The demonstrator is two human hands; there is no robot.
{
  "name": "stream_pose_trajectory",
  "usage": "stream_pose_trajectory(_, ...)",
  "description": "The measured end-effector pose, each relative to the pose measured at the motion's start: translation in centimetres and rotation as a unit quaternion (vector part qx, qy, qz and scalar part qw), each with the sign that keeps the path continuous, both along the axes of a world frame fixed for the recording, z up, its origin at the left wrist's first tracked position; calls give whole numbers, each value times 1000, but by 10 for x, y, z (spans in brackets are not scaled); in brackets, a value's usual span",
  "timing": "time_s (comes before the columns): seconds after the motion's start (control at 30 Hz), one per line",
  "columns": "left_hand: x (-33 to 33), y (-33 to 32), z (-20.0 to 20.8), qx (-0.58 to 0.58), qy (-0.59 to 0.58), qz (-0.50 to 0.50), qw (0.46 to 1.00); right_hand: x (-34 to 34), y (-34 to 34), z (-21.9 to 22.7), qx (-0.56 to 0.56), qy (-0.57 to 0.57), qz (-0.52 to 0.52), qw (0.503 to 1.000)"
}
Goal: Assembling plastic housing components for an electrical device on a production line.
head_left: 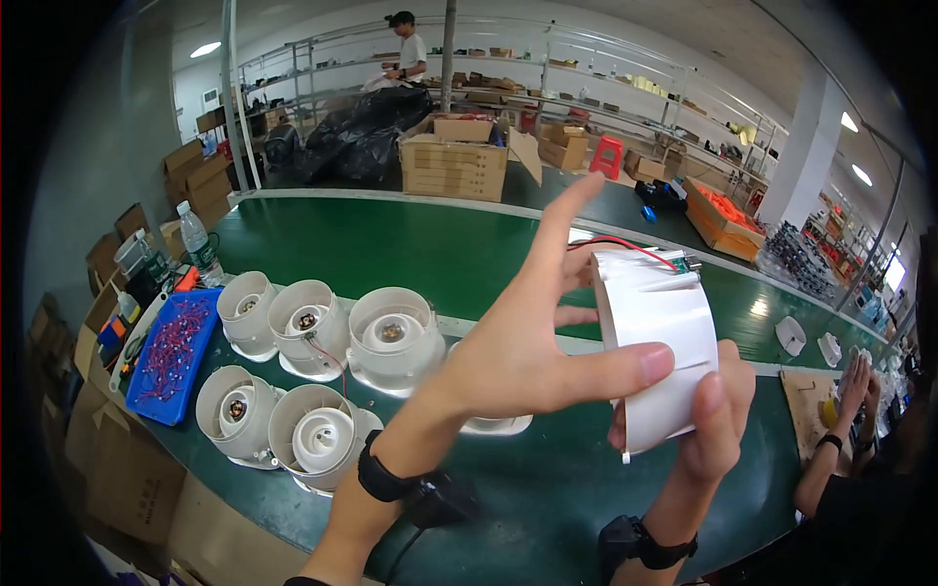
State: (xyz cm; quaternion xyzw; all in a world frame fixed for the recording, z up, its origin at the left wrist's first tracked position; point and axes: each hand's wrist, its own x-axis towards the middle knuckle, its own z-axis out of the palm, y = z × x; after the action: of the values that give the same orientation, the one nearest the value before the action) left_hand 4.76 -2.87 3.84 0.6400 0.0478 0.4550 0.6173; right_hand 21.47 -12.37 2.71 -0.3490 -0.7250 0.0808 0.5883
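A white round plastic housing (657, 317) is held up over the green table, tilted on its side. My left hand (513, 356) grips its left side, thumb across the outer wall and index finger stretched upward; the other fingers are partly hidden behind it. My right hand (721, 415) holds the lower right edge with the thumb on the wall. At the top of the housing, a small green circuit board (681, 265) with metal connectors shows, and a red wire (625, 243) arcs to it beside a black one. Several similar white fan-like housings (394, 337) stand at the left.
A blue tray (176, 356) of red wires lies at the far left, beside a water bottle (198, 244). Across the green belt (391, 230) stands a cardboard box (452, 166). At the right, another person's hands (855, 391) work over a board. A person stands in the back.
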Motion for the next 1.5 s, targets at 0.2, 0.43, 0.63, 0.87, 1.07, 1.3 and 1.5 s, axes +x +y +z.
stream_pose_trajectory(0.2,5,3,-3,415,-10,198,888,-6,14,7,-193,308,157,918)
stream_pose_trajectory(0.43,13,13,-11,461,-21,199,864,3,17,6,-161,176,50,970)
stream_pose_trajectory(0.63,15,14,-15,329,-2,181,927,-3,8,18,-228,210,134,941)
stream_pose_trajectory(0.87,-4,28,-10,341,54,112,932,7,-3,19,-298,147,161,929)
stream_pose_trajectory(1.07,1,23,-9,393,41,99,913,13,3,19,-252,150,138,946)
stream_pose_trajectory(1.3,10,21,-15,264,-17,83,961,18,3,13,-250,183,215,926)
stream_pose_trajectory(1.5,15,11,-14,226,-36,123,966,13,7,13,-226,179,209,934)
